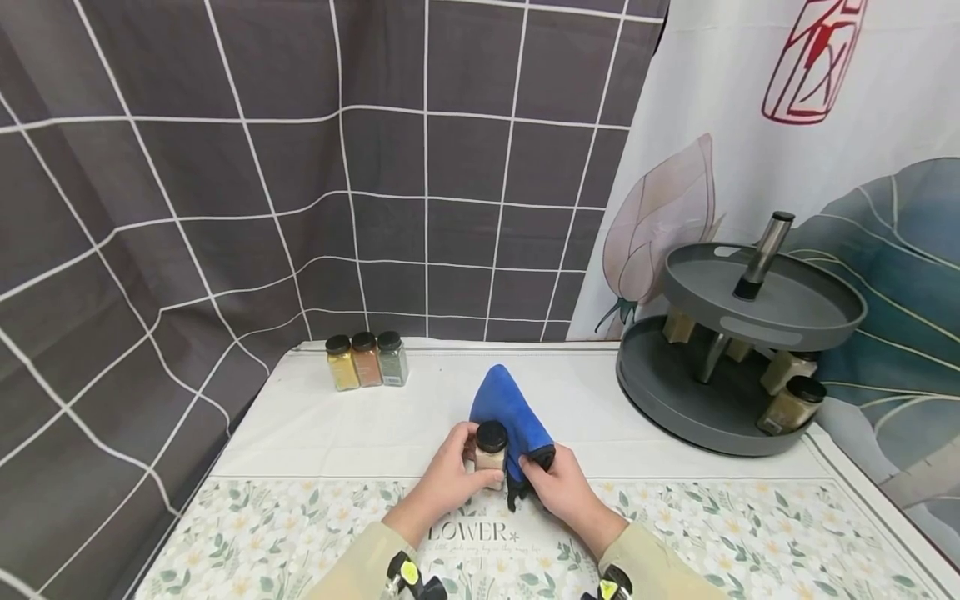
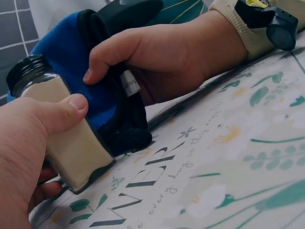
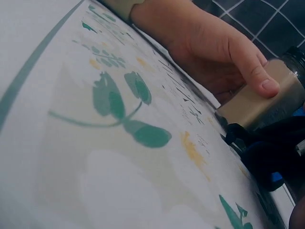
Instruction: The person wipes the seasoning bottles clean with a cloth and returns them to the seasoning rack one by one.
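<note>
My left hand [image 1: 453,468] grips a square glass spice jar [image 2: 76,138] with a black lid and pale beige powder inside. In the left wrist view the thumb lies across its front and the jar leans to one side. A blue cloth [image 1: 504,406] with black edging is pinched in my right hand [image 1: 558,487], just right of the jar. The cloth touches or nearly touches the jar's side. A white label [image 2: 129,83] shows on the cloth's edge. In the right wrist view the jar [image 3: 262,98] is low over the table, with dark cloth edging beside it.
Three black-lidded spice jars [image 1: 366,362] with yellow, orange and green contents stand in a row at the back left. On the right is a grey two-tier round rack [image 1: 652,408]; several jars [image 1: 793,404] sit on its lower tier. A floral mat [image 1: 300,533] covers the table's front.
</note>
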`<state>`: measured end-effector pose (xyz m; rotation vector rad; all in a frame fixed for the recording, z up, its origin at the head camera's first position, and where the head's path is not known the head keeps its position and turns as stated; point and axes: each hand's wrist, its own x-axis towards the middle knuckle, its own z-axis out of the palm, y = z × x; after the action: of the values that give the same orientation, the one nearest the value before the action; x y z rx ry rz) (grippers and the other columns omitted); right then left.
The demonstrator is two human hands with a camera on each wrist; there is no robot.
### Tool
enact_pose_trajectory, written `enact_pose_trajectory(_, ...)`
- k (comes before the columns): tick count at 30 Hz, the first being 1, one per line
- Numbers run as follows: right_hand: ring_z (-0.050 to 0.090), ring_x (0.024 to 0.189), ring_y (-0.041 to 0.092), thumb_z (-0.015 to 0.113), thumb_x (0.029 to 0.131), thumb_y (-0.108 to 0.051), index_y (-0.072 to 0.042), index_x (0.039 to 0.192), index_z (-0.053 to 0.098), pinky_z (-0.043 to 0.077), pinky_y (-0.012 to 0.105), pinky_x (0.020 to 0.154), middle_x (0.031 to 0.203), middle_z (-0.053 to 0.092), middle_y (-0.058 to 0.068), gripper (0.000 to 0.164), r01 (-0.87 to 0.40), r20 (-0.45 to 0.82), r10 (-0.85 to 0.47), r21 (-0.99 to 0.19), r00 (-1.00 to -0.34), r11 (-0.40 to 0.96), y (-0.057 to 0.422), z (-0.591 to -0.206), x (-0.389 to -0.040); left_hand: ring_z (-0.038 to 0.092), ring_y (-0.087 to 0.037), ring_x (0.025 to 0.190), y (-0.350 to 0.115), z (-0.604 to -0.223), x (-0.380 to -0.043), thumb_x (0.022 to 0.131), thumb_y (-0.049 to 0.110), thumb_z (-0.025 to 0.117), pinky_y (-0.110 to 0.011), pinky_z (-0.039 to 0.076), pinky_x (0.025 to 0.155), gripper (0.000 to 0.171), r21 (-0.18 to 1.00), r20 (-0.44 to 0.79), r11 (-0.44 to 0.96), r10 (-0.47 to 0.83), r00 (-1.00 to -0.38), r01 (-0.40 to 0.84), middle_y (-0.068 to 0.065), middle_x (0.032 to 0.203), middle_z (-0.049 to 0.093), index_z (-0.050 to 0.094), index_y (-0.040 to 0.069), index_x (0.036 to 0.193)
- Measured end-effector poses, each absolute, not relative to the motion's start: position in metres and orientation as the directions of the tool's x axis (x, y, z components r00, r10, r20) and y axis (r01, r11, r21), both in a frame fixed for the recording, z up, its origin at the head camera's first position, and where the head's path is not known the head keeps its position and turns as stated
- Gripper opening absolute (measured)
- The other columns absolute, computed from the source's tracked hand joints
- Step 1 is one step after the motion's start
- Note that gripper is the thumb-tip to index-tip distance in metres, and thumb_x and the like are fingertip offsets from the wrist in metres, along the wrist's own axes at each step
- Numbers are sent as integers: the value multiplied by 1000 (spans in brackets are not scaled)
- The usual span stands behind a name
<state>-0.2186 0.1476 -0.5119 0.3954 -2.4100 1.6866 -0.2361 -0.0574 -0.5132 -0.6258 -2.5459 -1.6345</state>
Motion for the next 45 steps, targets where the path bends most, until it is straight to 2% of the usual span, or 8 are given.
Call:
enact_pose_trajectory(5, 60, 81, 11, 63, 92, 1, -2, 110, 71, 52, 29, 83, 95, 72, 4, 20, -350, 315, -155, -868, -936, 351, 149, -513, -219, 49, -14, 86, -53, -512, -234, 82, 30, 85, -27, 44, 76, 56, 831, 233, 441, 280, -931, 340, 0, 99, 49, 48, 9, 118)
enact_pose_trajectory(12, 64, 87, 9, 64, 90, 4, 1, 113, 71, 54, 30, 87, 101, 74, 8, 25, -391, 347, -185, -858, -919, 334, 149, -512, -218, 59, -22, 107, -49, -512, -235, 85, 33, 82, -47, 48, 97, 61, 775, 254, 527, 245, -936, 349, -6, 115, 57, 44, 8, 125)
enact_pose_trajectory(20, 69, 91, 12, 63, 82, 14, 5, 105, 71, 56, 33, 87, 98, 76, 11, 26, -501, 498, -89, -816, -862, 290, 151, -514, -216, 60, -20, 102, -47, -511, -234, 85, 33, 81, -43, 50, 93, 65, 739, 276, 559, 257, -926, 375, -6, 113, 58, 45, 5, 131)
enact_pose_trajectory(26, 59, 78, 4, 63, 89, 3, -3, 98, 73, 53, 27, 77, 89, 73, 3, 15, -452, 430, -146, -807, -891, 381, 149, -513, -218, 59, -20, 104, -48, -510, -233, 87, 33, 80, -43, 49, 94, 64, 721, 279, 573, 273, -921, 389, -6, 115, 57, 43, 4, 131)
enact_pose_trajectory(31, 64, 80, 8, 63, 84, 11, 0, 101, 73, 57, 32, 78, 90, 75, 6, 22, -545, 537, -128, -761, -834, 351, 150, -514, -217, 59, -20, 101, -48, -510, -234, 87, 32, 80, -43, 50, 93, 64, 716, 294, 571, 276, -915, 402, -6, 113, 57, 44, 3, 130)
enact_pose_trajectory(36, 57, 72, 5, 65, 88, 1, -6, 95, 72, 52, 27, 71, 84, 71, 0, 13, -457, 433, -157, -782, -887, 424, 149, -514, -219, 57, -21, 107, -49, -513, -234, 89, 38, 77, -45, 48, 97, 65, 728, 274, 566, 277, -921, 386, -8, 118, 54, 42, 4, 132)
enact_pose_trajectory(39, 54, 71, 8, 65, 88, -2, -7, 93, 71, 51, 29, 70, 82, 69, 0, 9, -403, 384, -142, -781, -912, 478, 147, -513, -220, 53, -23, 116, -52, -514, -233, 91, 37, 75, -47, 45, 103, 64, 787, 273, 485, 281, -920, 381, -10, 125, 52, 40, 5, 135)
enact_pose_trajectory(45, 57, 76, 12, 65, 89, -4, -1, 100, 72, 55, 36, 81, 90, 72, 5, 13, -337, 345, -73, -814, -936, 473, 147, -512, -220, 49, -20, 111, -58, -513, -231, 82, -1, 54, -33, 41, 100, 53, 895, 380, 131, 276, -883, 426, -10, 125, 52, 44, 2, 135)
